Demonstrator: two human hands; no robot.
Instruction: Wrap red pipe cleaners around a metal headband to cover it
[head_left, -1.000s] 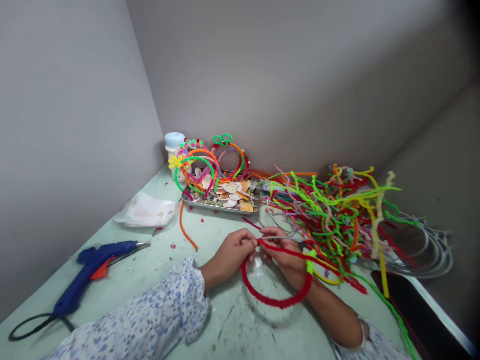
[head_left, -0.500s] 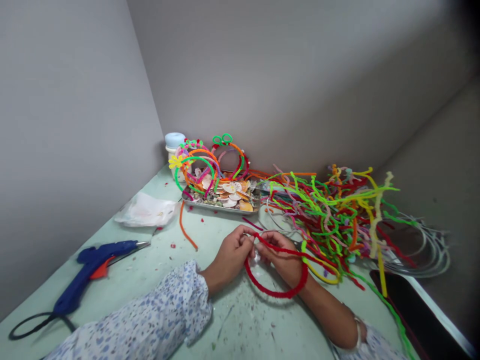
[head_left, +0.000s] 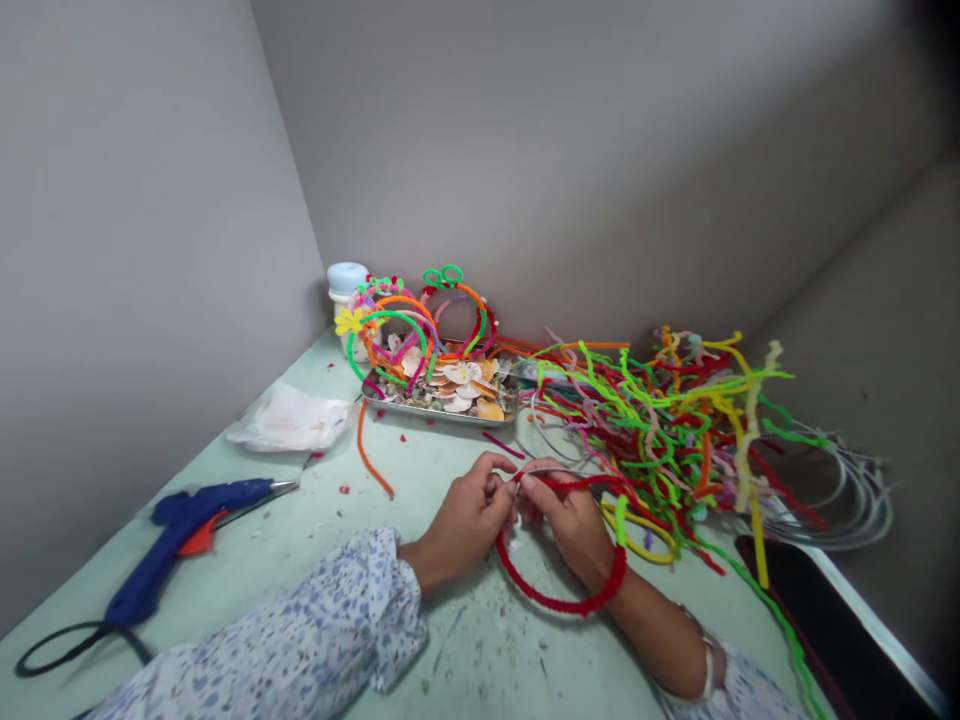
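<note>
A red fuzzy pipe-cleaner ring [head_left: 559, 604] with a lime green section at its right hangs from my fingers over the table. My left hand [head_left: 471, 515] pinches its upper left end. My right hand [head_left: 564, 515] is closed on the red strand beside it, thumb and fingers pressed together. The fingertips of both hands nearly meet, and exactly how the strand ends lie between them is too small to tell. A thin pale wire or strip [head_left: 559, 469] runs along the top of my right fingers.
Behind my hands, a metal tray [head_left: 450, 411] of shells holds colourful headbands [head_left: 394, 312]. Heaped pipe cleaners [head_left: 660, 420], coiled wire [head_left: 870, 500] and a dark phone [head_left: 817, 610] lie right. A blue glue gun [head_left: 184, 535] and white plastic bag [head_left: 289, 420] lie left.
The red ring has shifted slightly right and down and turned, so its green section now stands at the right. My right fingers have moved along the strand near the join.
</note>
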